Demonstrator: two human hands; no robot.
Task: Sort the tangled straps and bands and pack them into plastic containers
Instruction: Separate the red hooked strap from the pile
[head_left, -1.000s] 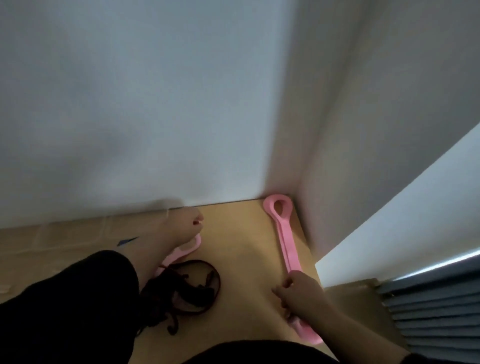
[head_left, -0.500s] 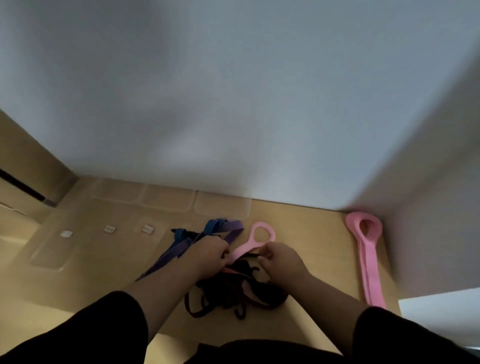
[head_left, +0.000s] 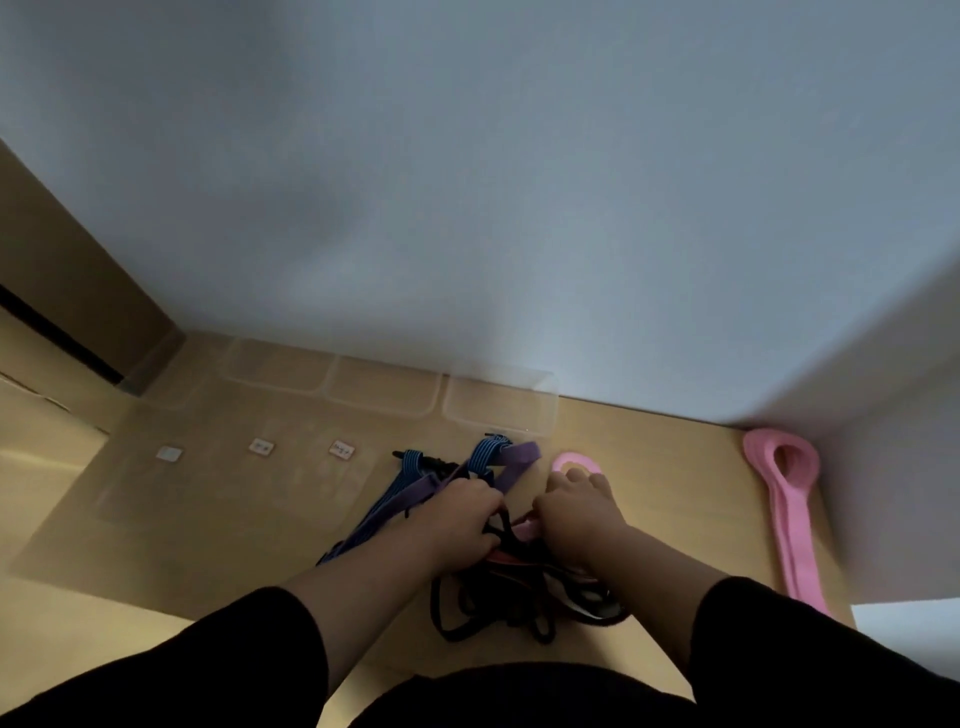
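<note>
A tangle of black cords and straps (head_left: 498, 603) lies on the wooden table just in front of me. My left hand (head_left: 457, 514) grips the black strands at the top of the pile, beside a purple band (head_left: 511, 462) and a blue striped strap (head_left: 410, 470). My right hand (head_left: 579, 512) holds a pink band (head_left: 563, 462) whose loop sticks out past the fingers. A second pink band (head_left: 789, 514) lies stretched out along the right wall. Clear plastic containers (head_left: 498, 400) stand in a row against the back wall.
Clear flat lids with small white labels (head_left: 260, 447) lie left of the straps. A wooden cabinet (head_left: 67, 291) rises at the far left. The white wall (head_left: 519, 208) closes off the back and right side of the table (head_left: 649, 467).
The view swung left from the corner. My right hand left the pink band by the wall and joined my left hand at the tangle, now covering more of the other pink band.
</note>
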